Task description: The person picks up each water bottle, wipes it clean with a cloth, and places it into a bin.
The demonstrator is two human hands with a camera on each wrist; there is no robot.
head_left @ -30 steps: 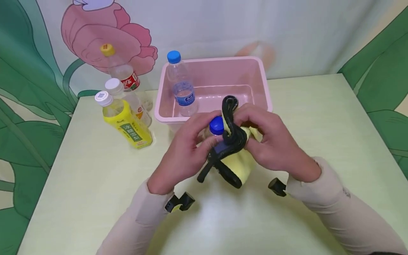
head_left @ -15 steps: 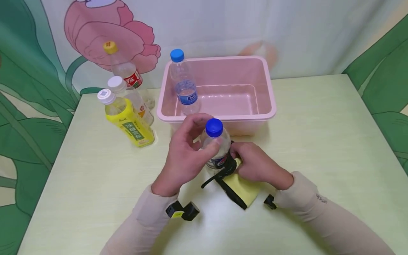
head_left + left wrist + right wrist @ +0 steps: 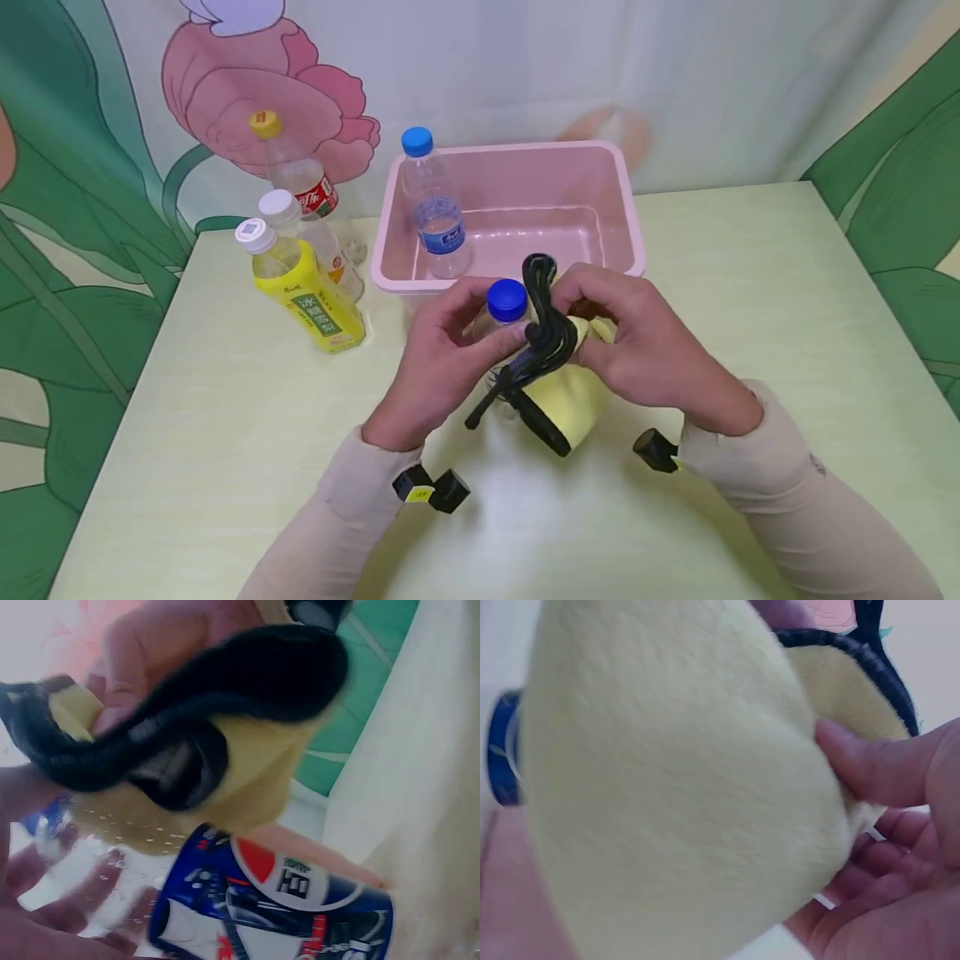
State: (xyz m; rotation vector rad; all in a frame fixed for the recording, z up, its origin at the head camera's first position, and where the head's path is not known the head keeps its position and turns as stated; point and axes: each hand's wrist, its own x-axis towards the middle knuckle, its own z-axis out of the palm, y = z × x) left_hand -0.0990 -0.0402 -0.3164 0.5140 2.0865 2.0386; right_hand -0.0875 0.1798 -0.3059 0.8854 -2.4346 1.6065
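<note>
In the head view my left hand [image 3: 438, 358] holds a clear plastic bottle [image 3: 507, 300] with a dark blue cap, upright in front of the pink bin. Its blue, red and white label [image 3: 277, 900] shows in the left wrist view. My right hand [image 3: 648, 342] pinches a pale yellow cloth [image 3: 573, 404] with thick black edging. The cloth lies against the bottle's near right side and covers much of it. Seen from the right wrist, the thumb presses on the bunched cloth [image 3: 675, 765], while the fingers behind are partly hidden.
Behind the hands stands a pink bin [image 3: 630, 217], with a light-blue-capped water bottle [image 3: 438, 225] upright inside at the left. Left of it are a yellow-labelled bottle [image 3: 315, 304], a white-capped bottle [image 3: 341, 267] and a yellow-capped bottle [image 3: 318, 196]. All share a pale table [image 3: 225, 467].
The right hand moved down along the bottle with the cloth half a second ago, and is now back up near the cap. My left hand keeps its hold on the bottle.
</note>
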